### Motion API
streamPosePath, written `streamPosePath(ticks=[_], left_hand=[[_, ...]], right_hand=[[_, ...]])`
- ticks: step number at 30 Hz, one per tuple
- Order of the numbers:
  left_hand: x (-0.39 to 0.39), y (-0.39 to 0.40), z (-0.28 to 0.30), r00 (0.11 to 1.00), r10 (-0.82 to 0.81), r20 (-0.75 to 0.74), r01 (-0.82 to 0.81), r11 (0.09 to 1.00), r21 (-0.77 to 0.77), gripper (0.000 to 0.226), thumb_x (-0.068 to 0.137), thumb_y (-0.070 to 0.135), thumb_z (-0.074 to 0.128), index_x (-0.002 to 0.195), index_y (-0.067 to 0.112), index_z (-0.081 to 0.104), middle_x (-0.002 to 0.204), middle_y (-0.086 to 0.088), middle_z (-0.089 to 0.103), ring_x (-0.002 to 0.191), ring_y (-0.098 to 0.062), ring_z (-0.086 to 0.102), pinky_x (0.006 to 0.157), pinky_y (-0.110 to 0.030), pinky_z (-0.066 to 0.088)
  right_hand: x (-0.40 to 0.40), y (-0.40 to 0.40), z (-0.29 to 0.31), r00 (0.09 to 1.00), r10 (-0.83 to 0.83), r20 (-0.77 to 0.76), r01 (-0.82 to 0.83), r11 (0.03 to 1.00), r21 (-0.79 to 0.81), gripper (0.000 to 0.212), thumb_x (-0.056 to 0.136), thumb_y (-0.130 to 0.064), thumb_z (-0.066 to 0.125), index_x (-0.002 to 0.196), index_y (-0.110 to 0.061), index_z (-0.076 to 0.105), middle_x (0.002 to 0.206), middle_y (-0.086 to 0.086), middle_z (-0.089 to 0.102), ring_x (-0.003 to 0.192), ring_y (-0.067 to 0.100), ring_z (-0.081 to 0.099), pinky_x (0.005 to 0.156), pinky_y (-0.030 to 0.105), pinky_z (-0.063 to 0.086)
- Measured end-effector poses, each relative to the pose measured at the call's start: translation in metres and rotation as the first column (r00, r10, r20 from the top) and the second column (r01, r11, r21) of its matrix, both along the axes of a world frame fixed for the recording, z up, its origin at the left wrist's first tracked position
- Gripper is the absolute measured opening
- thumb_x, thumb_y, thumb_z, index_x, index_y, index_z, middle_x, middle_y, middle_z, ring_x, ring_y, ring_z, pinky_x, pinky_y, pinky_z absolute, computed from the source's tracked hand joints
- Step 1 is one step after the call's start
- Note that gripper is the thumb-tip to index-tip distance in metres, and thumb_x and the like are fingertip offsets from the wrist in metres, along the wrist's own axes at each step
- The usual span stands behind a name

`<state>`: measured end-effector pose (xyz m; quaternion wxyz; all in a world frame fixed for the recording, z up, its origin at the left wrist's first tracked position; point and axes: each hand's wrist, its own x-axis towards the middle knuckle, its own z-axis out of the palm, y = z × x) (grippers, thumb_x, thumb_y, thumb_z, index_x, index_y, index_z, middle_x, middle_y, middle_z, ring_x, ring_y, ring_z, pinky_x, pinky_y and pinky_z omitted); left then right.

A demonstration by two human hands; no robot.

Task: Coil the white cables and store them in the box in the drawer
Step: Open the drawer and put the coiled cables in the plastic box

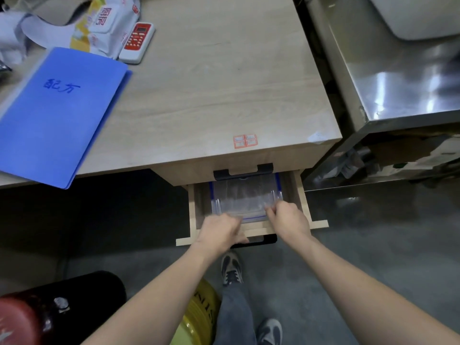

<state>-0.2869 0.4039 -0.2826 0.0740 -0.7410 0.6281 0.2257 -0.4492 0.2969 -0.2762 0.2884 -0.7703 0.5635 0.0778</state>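
Hands first, from my head view: both reach into the open drawer (pixel 251 207) under the wooden bench (pixel 224 83). My left hand (pixel 219 231) lies at the near left corner of the clear box (pixel 245 197), fingers curled over the drawer's front edge and toward the box rim; whether they grip the rim I cannot tell, since the fingertips are blurred and partly hidden behind the knuckles. My right hand (pixel 288 221) has its fingers curled onto the box's near right corner, pinching the blue-edged rim there. The box sits inside the drawer, its far end hidden beneath the drawer above. Its inside looks hazy through the plastic, and I can make out no white cables in it or anywhere in view.

On the bench, well apart from the drawer, lie a blue folder (pixel 57 115) overhanging the front edge, a red and white keypad device (pixel 137 42) and a printed packet (pixel 107 23), cut off at the top. A steel counter (pixel 398 78) stands to the right. Below, my shoes and a yellow object are partly covered by my arms.
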Motion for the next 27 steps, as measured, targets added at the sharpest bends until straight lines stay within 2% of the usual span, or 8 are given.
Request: streamPosePath(ticks=[3,6,10,13,14,17,21,27], left_hand=[[0.004,-0.005,0.0,0.995,0.012,0.099,-0.008,0.999,-0.037,0.049,0.088,0.071,0.051,0.072,0.025,0.055,0.077,-0.002,0.072,0.075,-0.026,0.071,0.062,-0.033,0.047],[0.002,-0.01,0.0,0.989,0.011,0.145,0.0,0.997,-0.075,0.043,0.097,0.058,0.05,0.083,0.022,0.071,0.08,-0.004,0.073,0.075,-0.028,0.072,0.059,-0.033,0.045],[0.003,-0.006,0.004,0.98,0.095,0.173,-0.08,0.993,-0.089,0.04,0.105,0.046,0.042,0.091,0.021,0.069,0.082,-0.005,0.072,0.077,-0.03,0.072,0.057,-0.033,0.038],[0.006,-0.002,0.003,0.982,0.096,0.165,-0.088,0.995,-0.054,0.015,0.103,0.023,0.051,0.105,0.019,0.065,0.091,-0.003,0.073,0.083,-0.03,0.072,0.064,-0.034,0.046],[0.007,-0.003,0.004,0.981,0.097,0.171,-0.089,0.995,-0.052,0.016,0.098,0.014,0.054,0.11,0.02,0.063,0.095,-0.002,0.073,0.085,-0.029,0.072,0.069,-0.034,0.048],[0.013,-0.01,0.0,0.984,0.1,0.147,-0.092,0.994,-0.06,0.042,0.088,-0.001,0.056,0.126,0.018,0.059,0.106,-0.003,0.072,0.095,-0.028,0.069,0.085,-0.035,0.048],[0.022,-0.022,-0.003,0.982,0.134,0.131,-0.127,0.99,-0.066,0.048,0.088,-0.002,0.056,0.131,0.018,0.057,0.106,-0.006,0.073,0.097,-0.029,0.069,0.082,-0.036,0.051],[0.033,-0.035,-0.008,0.978,0.143,0.153,-0.122,0.982,-0.141,0.051,0.09,0.001,0.051,0.137,0.019,0.052,0.117,-0.005,0.068,0.105,-0.025,0.065,0.091,-0.033,0.047]], right_hand=[[0.008,-0.005,0.002,0.999,0.051,-0.02,-0.051,0.999,-0.014,0.041,0.102,-0.046,0.039,0.081,-0.02,0.063,0.082,0.005,0.067,0.068,0.026,0.059,0.062,0.033,0.045],[0.014,-0.007,0.003,0.996,0.089,-0.016,-0.09,0.996,-0.017,0.047,0.102,-0.048,0.036,0.083,-0.021,0.069,0.08,0.005,0.066,0.078,0.031,0.065,0.063,0.034,0.044],[0.016,-0.005,0.003,0.994,0.11,0.017,-0.11,0.994,-0.001,0.049,0.102,-0.044,0.037,0.068,-0.02,0.062,0.067,-0.002,0.056,0.071,0.028,0.063,0.061,0.034,0.046],[0.018,-0.004,0.003,0.989,0.143,0.031,-0.142,0.989,-0.027,0.036,0.1,-0.034,0.04,0.077,-0.019,0.063,0.074,0.0,0.063,0.068,0.026,0.062,0.064,0.037,0.053],[0.018,-0.003,0.003,0.987,0.156,0.032,-0.155,0.987,-0.037,0.032,0.099,-0.032,0.041,0.081,-0.019,0.064,0.078,0.001,0.066,0.07,0.026,0.063,0.065,0.038,0.054],[0.022,-0.003,0.0,0.977,0.211,0.019,-0.209,0.976,-0.061,0.026,0.096,-0.026,0.044,0.098,-0.017,0.068,0.095,0.002,0.067,0.085,0.025,0.064,0.071,0.04,0.056],[0.034,-0.008,-0.004,0.977,0.212,-0.027,-0.213,0.977,-0.025,0.03,0.094,-0.019,0.045,0.116,-0.012,0.064,0.118,0.008,0.061,0.105,0.031,0.06,0.079,0.039,0.052],[0.051,-0.02,-0.01,0.968,0.226,-0.113,-0.229,0.973,-0.015,0.044,0.095,-0.021,0.049,0.137,-0.011,0.049,0.131,0.014,0.053,0.12,0.033,0.05,0.091,0.04,0.049]])
